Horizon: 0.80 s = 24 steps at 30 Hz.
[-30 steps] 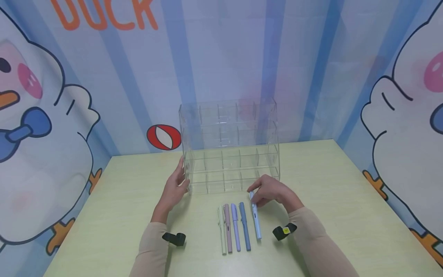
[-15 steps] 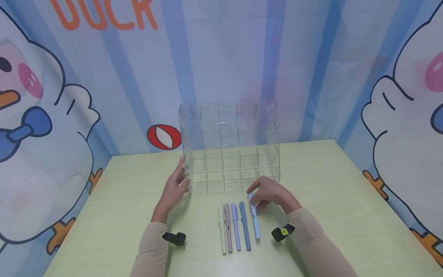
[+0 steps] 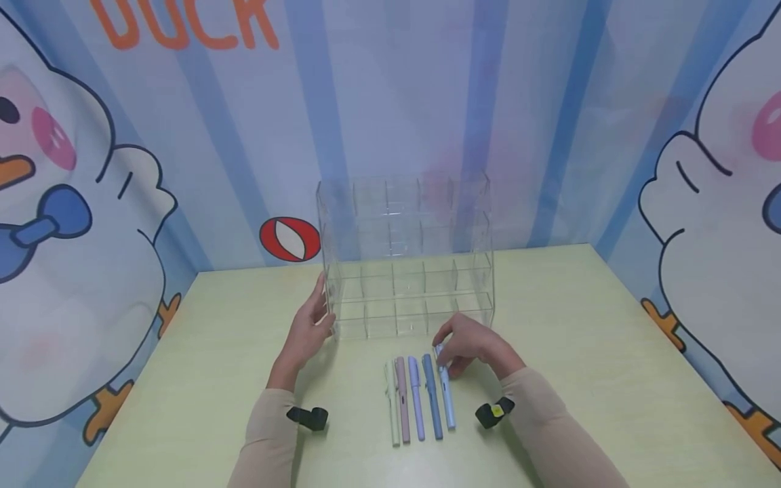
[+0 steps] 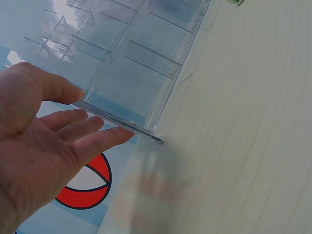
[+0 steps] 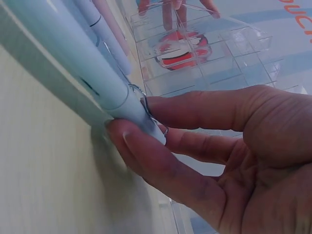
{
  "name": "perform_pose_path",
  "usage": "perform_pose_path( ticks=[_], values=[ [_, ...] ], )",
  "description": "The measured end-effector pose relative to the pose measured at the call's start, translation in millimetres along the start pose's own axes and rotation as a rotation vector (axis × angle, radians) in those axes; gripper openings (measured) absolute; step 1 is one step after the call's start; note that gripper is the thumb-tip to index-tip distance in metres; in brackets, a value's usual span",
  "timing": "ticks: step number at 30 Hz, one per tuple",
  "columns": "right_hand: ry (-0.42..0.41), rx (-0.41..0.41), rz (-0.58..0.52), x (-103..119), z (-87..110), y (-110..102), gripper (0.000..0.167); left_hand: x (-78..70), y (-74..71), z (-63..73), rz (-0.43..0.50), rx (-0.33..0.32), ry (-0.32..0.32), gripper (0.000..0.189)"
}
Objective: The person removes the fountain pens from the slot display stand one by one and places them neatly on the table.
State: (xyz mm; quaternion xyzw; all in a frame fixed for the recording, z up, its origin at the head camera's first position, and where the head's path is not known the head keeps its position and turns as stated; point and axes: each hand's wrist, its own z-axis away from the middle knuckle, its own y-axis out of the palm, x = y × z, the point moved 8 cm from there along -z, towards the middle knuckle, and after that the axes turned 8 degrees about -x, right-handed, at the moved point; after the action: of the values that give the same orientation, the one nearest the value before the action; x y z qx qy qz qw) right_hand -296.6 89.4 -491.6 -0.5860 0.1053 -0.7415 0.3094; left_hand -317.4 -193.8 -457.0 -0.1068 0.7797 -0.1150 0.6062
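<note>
A clear acrylic organizer (image 3: 410, 316) with stepped rows of compartments stands at the back of the table. My left hand (image 3: 308, 332) grips its left side panel, thumb on one face and fingers on the other, as the left wrist view shows at the panel's edge (image 4: 122, 123). In front of the organizer, my right hand (image 3: 472, 344) pinches the capped end of a light blue pen (image 3: 448, 400) between thumb and fingers. The clip of this pen (image 5: 83, 63) faces the fingers in the right wrist view. To its left lies a darker blue pen (image 3: 432, 400), roughly parallel.
Further left in the row are a lavender pen (image 3: 417, 400), a mauve pen (image 3: 403, 407) and a pale green pen (image 3: 392, 407). The pale wood table (image 3: 183, 379) meets a printed blue curtain (image 3: 396, 102) behind the organizer. Black straps with small cameras sit on both wrists.
My right hand has shifted slightly left and toward me with the light blue pen, bringing it nearer the darker blue pen. My left hand keeps its grip on the organizer.
</note>
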Motion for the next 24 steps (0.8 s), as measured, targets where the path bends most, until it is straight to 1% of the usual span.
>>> perform_pose_path(
  ticks=[8,13,24],
  values=[
    [0.005,-0.004,0.039,0.0,-1.1,3.2,0.033,0.7,-1.0,-0.7,0.007,0.003,-0.003,0.081],
    [0.012,0.001,0.057,-3.2,-1.2,6.1,0.033,2.5,0.0,0.6,0.004,0.005,-0.001,0.082],
    [0.019,0.001,0.118,-0.2,-1.3,7.8,0.032,1.7,-0.3,-1.0,0.001,0.004,0.005,0.081]
  ],
)
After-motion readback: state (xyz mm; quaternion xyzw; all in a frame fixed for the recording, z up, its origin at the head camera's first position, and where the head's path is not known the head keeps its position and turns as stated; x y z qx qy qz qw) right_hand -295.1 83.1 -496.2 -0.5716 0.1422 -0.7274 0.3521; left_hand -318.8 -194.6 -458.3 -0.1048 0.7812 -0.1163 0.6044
